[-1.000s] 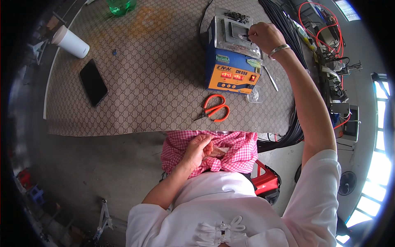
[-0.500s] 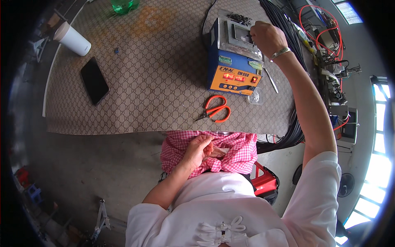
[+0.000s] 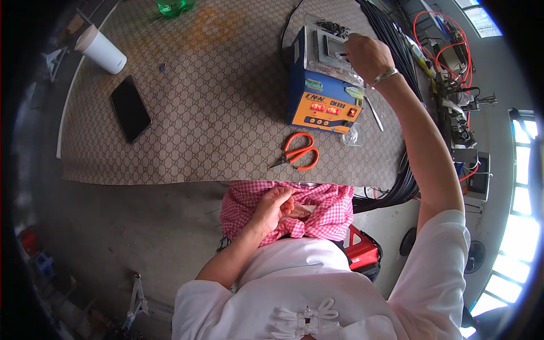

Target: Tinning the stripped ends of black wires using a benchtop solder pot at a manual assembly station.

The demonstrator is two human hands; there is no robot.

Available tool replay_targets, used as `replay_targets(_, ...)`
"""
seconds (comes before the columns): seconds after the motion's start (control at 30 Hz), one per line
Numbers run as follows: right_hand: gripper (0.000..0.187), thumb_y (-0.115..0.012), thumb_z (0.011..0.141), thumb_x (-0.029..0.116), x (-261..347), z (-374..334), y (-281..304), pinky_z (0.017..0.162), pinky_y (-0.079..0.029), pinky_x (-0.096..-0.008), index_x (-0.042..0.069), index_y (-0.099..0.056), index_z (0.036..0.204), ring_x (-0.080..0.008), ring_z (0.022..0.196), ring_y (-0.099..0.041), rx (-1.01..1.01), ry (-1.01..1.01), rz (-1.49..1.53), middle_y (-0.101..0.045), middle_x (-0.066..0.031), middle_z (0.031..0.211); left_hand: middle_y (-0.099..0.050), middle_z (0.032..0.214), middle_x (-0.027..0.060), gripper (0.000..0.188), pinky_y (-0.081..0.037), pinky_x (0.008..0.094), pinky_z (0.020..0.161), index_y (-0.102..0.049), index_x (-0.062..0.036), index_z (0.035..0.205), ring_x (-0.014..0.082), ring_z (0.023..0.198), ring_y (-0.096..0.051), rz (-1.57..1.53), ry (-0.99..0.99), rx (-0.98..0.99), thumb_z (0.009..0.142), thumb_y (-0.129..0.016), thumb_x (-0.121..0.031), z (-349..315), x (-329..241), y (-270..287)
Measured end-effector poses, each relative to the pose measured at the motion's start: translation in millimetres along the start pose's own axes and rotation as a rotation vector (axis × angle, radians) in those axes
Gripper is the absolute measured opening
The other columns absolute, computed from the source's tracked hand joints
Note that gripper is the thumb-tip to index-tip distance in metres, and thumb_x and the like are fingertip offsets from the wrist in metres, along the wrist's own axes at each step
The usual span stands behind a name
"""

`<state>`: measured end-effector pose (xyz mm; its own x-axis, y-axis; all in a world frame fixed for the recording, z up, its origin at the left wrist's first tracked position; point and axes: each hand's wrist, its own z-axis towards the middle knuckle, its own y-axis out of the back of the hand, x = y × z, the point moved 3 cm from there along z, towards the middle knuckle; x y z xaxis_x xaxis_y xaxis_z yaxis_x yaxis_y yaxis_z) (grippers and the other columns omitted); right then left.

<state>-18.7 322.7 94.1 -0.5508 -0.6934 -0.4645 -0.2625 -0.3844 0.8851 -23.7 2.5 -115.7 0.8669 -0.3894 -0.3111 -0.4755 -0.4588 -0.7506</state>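
Observation:
A blue solder pot [image 3: 298, 79] with an orange front panel [image 3: 328, 111] and lit red displays stands on the table at the right. Over its square metal basin [image 3: 334, 48], my right hand [image 3: 371, 58] reaches with closed fingers. A small dark piece seems to show at the fingertips, too small to name. Down at my lap, my left hand [image 3: 273, 209] rests against a pink checked cloth [image 3: 328, 212], fingers curled and pressed together. Whatever they may hold is hidden. Orange-handled scissors [image 3: 300, 153] lie between the pot and the table's near edge.
A black phone [image 3: 131, 109], a white cup [image 3: 102, 50] and a tiny blue piece [image 3: 162, 67] are on the left. A green container [image 3: 174, 7] stands at the back. Right of the pot are a small clear dish [image 3: 351, 136], a thin pointed tool [image 3: 374, 113] and black cables [image 3: 391, 34].
The view has shifted slightly. My right hand stays over the basin, its fingertips a little nearer to me. My left hand has not visibly moved.

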Motion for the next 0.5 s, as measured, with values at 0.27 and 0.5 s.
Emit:
replay_targets(0.27,0.012,-0.053,0.073,0.005,-4.2,3.4,7.3,0.06,-0.052,-0.0345,0.003,-0.062,0.08,-0.0263,0.078,-0.063,-0.003,0.053,-0.039,-0.062,-0.0114,0.084,-0.054,0.066,0.0023,0.015,-0.04,0.0208,0.052,-0.054,-0.0028,0.09,0.0094,0.056,-0.049,-0.005,0.005,0.018,0.086,-0.053,-0.017,2.6,0.9,3.0)
replay_targets(0.5,0.011,-0.053,0.073,0.005,-2.9,7.0,3.5,0.062,-0.052,-0.035,0.003,-0.062,0.079,-0.0265,0.078,-0.062,0.035,0.013,-0.002,-0.062,-0.0106,0.085,-0.053,0.066,0.0008,0.014,-0.038,0.0175,0.049,-0.055,-0.0037,0.089,0.0056,0.055,-0.047,-0.007,0.007,-0.004,0.085,-0.054,-0.017,-0.2,-1.4,-0.5)
